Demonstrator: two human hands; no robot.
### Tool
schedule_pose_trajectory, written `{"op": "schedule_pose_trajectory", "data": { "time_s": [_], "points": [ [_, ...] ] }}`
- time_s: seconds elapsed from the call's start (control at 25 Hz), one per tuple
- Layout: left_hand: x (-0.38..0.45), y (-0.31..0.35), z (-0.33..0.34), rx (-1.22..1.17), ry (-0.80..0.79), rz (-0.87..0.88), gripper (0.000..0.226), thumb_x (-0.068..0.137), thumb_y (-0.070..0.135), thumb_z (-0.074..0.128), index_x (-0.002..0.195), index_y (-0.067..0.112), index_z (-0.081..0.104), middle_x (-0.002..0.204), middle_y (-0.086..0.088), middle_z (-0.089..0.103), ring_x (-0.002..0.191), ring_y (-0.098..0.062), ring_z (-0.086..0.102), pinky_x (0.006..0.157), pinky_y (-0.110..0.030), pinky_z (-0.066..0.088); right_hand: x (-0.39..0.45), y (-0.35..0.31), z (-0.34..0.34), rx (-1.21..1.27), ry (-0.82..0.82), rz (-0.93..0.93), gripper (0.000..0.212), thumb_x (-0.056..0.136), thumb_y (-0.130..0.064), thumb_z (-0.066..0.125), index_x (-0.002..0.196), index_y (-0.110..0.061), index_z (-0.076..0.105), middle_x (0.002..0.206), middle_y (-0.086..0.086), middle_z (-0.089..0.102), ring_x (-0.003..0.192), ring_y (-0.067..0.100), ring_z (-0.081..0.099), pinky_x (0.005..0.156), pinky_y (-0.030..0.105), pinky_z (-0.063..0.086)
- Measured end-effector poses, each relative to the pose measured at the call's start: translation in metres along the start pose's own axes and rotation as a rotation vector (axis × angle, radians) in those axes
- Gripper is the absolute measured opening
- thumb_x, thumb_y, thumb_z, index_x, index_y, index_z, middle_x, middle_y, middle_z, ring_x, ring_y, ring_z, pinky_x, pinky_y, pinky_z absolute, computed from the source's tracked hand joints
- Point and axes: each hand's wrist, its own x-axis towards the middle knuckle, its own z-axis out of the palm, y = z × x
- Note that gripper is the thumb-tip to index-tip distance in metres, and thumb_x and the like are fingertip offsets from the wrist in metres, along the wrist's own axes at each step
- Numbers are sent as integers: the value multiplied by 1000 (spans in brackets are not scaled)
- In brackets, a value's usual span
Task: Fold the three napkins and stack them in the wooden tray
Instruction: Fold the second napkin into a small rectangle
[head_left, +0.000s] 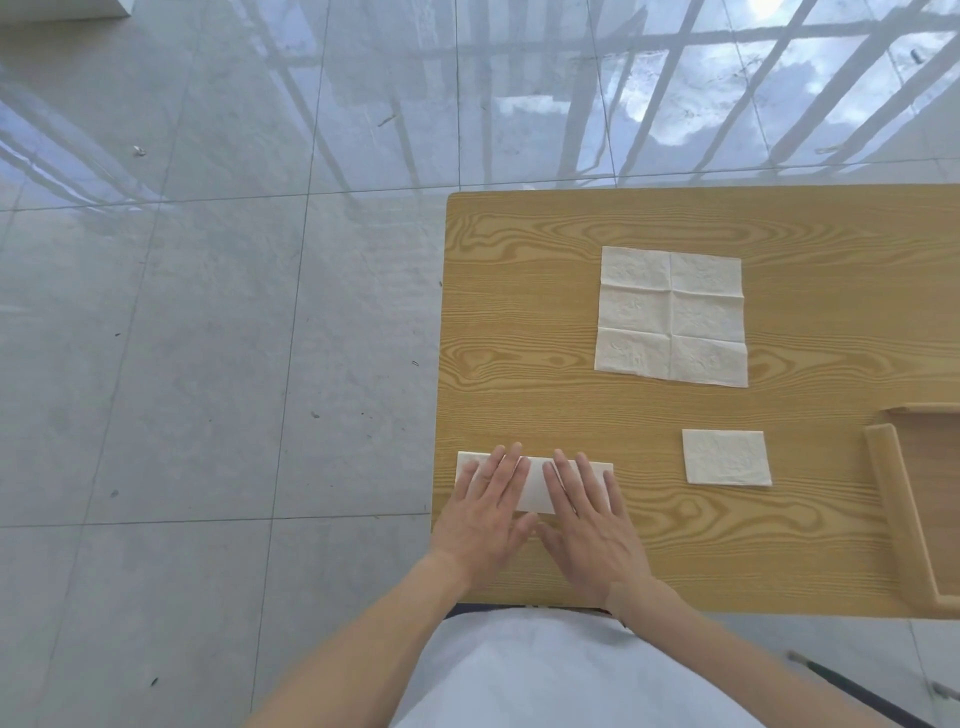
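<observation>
A white napkin folded into a long strip (535, 486) lies near the table's front left corner. My left hand (485, 514) and my right hand (589, 525) rest flat on it, fingers spread, pressing it down side by side. A second napkin, folded into a small rectangle (726, 458), lies to the right of my hands. A third napkin (671, 317) lies fully unfolded with crease lines farther back on the table. The wooden tray (893, 514) sits at the right edge, partly cut off, with nothing visible inside.
The wooden table (519, 312) has its left edge just beside the strip napkin and its front edge under my wrists. Glossy grey floor tiles fill the left and the back of the view.
</observation>
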Motion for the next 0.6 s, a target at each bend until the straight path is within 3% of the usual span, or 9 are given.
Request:
{"op": "schedule_pose_trajectory", "data": {
  "time_s": [0.08, 0.24, 0.44, 0.6],
  "points": [
    [5, 6, 6, -5, -42, -22, 74, 96, 62, -10, 154, 16, -16, 162, 1, -27, 147, -16, -27, 121, -43, -15, 6, -5, 6, -3, -6, 16, 71, 98, -51, 23, 155, -11, 18, 164, 6, 9, 151, 33, 7, 116, 57, 9],
    [8, 10, 17, 14, -73, -48, 70, 96, 62, -7, 147, 21, -32, 158, 3, -36, 145, -15, -32, 117, -44, -18, 12, 0, 27, -17, -25, 36, 74, 99, -55, 28, 157, -15, 4, 166, 5, -2, 152, 32, -4, 117, 61, 6],
    [6, 0, 24, 29, -52, -50, 74, 99, 60, 1, 154, 15, -16, 163, 0, -24, 149, -16, -22, 120, -44, -8, 12, 7, 41, -7, 9, 54, 74, 99, -61, 20, 157, -18, 4, 167, 1, 0, 152, 28, -2, 119, 58, 6],
    [-6, -32, 23, 15, -22, -128, 71, 101, 56, 3, 156, 11, -4, 165, -3, -13, 151, -19, -12, 121, -45, 0, 1, 32, 45, 20, 48, 197, 70, 100, -58, 15, 157, -19, 2, 167, -1, 0, 152, 23, -3, 121, 52, 4]
  ]
}}
